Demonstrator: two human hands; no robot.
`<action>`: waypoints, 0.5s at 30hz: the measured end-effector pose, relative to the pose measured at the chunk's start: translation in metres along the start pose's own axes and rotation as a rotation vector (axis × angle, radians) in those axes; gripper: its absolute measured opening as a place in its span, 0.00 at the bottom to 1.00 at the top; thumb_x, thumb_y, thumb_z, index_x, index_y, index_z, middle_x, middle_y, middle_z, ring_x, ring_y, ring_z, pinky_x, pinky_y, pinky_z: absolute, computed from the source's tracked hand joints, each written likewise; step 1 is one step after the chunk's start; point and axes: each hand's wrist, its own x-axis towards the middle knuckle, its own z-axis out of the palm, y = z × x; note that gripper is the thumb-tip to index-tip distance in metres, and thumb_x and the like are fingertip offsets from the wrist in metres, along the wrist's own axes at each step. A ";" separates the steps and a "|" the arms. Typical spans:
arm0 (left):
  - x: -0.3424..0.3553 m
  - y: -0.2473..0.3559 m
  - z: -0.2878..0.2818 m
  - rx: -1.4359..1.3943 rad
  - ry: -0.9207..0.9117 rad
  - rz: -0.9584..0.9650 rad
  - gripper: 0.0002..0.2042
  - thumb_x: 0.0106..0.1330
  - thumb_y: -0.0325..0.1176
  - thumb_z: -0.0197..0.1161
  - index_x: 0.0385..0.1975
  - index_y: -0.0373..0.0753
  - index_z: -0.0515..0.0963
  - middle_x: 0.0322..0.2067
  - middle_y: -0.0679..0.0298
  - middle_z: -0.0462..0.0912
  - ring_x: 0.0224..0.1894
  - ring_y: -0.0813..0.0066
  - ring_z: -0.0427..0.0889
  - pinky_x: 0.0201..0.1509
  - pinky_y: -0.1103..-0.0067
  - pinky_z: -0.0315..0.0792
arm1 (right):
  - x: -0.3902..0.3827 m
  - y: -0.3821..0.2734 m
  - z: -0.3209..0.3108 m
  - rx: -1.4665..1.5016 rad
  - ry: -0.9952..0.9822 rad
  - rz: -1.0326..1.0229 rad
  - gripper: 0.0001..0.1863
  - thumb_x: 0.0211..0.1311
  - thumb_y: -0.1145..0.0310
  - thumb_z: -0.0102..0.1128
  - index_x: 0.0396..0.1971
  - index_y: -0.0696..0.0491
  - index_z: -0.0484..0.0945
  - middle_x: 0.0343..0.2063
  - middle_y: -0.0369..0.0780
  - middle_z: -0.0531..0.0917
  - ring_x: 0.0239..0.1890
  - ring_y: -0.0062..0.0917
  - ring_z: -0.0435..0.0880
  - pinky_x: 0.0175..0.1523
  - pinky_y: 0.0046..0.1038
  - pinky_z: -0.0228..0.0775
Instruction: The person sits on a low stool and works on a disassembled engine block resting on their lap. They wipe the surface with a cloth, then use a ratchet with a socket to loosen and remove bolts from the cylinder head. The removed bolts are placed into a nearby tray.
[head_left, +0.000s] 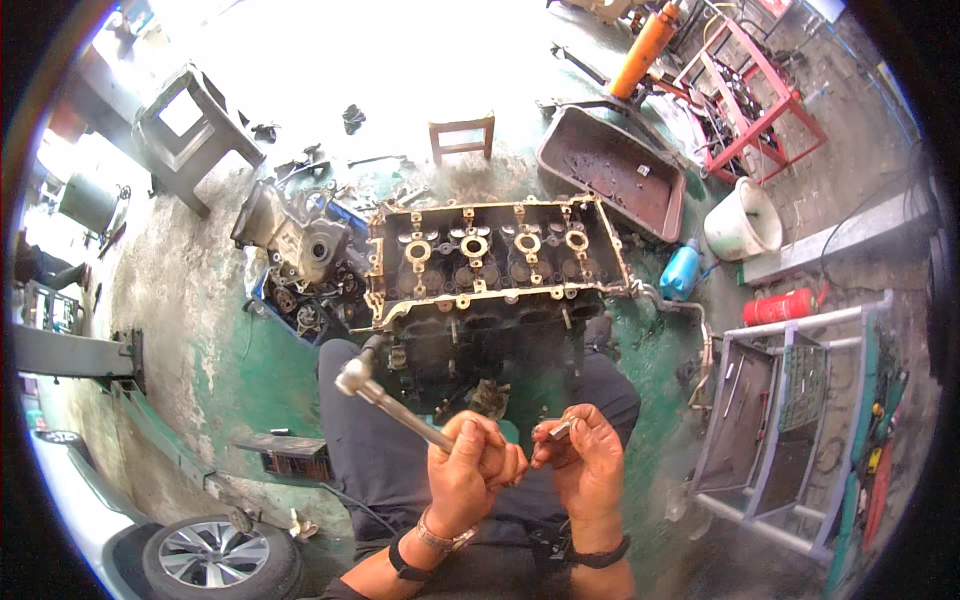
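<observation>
Gripping hand: left hand (468, 470), fingers clamped on ratchet wrench (392, 400), nearest the body.
Pinching hand: right hand (583, 455), fingertips closed on small metal part (560, 430); it may slip, I judge.
Beyond: cylinder head (495, 262); dropped part could vanish beneath it.

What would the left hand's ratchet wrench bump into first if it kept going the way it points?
The left hand holds a ratchet wrench aimed up and left. Its head sits just short of the near left corner of the cylinder head, so it would probably meet that corner first, though depth is hard to judge.
</observation>
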 end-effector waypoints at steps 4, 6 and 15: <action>0.010 0.021 0.003 -0.047 0.043 0.152 0.19 0.80 0.48 0.39 0.33 0.42 0.69 0.10 0.76 0.48 0.09 0.81 0.50 0.20 0.74 0.61 | -0.006 0.001 0.002 -0.138 -0.131 -0.032 0.07 0.68 0.71 0.60 0.42 0.56 0.76 0.32 0.43 0.86 0.30 0.22 0.83 0.38 0.25 0.77; 0.015 0.034 0.002 -0.146 0.054 0.192 0.19 0.80 0.46 0.38 0.32 0.41 0.70 0.10 0.74 0.50 0.10 0.79 0.53 0.26 0.69 0.67 | -0.011 0.004 0.008 -0.258 -0.144 -0.013 0.10 0.64 0.73 0.65 0.43 0.56 0.77 0.31 0.41 0.86 0.31 0.20 0.83 0.36 0.23 0.76; 0.012 0.059 0.004 -0.339 0.137 0.201 0.19 0.80 0.45 0.40 0.34 0.39 0.72 0.11 0.75 0.52 0.13 0.82 0.54 0.34 0.75 0.65 | -0.004 0.009 0.038 -0.798 -0.332 -0.345 0.12 0.54 0.74 0.71 0.40 0.57 0.84 0.32 0.44 0.84 0.33 0.33 0.85 0.37 0.27 0.75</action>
